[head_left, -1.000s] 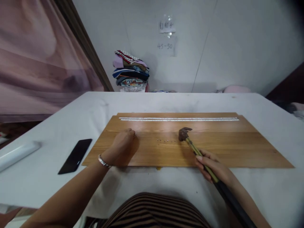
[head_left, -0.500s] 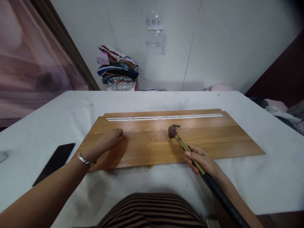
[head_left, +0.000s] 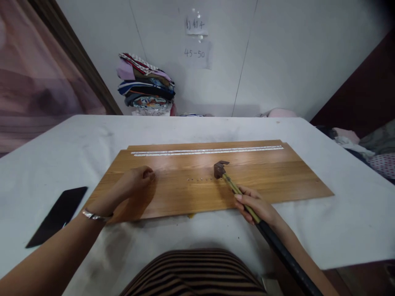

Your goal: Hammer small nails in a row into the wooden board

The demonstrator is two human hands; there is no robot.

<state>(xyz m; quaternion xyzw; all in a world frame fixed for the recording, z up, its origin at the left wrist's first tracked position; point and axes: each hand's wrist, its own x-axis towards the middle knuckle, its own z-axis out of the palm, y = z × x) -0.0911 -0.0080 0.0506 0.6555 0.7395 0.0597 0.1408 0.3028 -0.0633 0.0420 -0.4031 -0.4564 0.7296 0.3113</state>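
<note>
So the right hand [head_left: 254,205] is grasping a claw hammer [head_left: 273,240], fingers wrapping around the yellowish shaft fairly close up behind the head. The rusty-looking hammer head [head_left: 219,169] is sitting just beyond that hand and a bit to its left, over a wooden board [head_left: 265,172]; can't tell if it's actually touching. The black grip is trailing back from the hand along the forearm.

Handling-wise, the thing is looking stiff and nose-heavy, with most of the weight probably going into the head. Nothing fragile there. Holding it up near the head should be giving more control and less punch; moving back onto the black part would be adding swing, and that part's probably less slippery.

The left hand [head_left: 135,181] is hovering or resting over the board's left part, fingers curling in. Whether it's pinching something tiny, can't tell. Between the 2 hands, a row of tiny nail-like bits [head_left: 201,179] is running toward the hammer head. They'd be light and fiddly, so fingertips only. Beyond both hands, 2 white strips [head_left: 210,152] are lying along the board.
</note>
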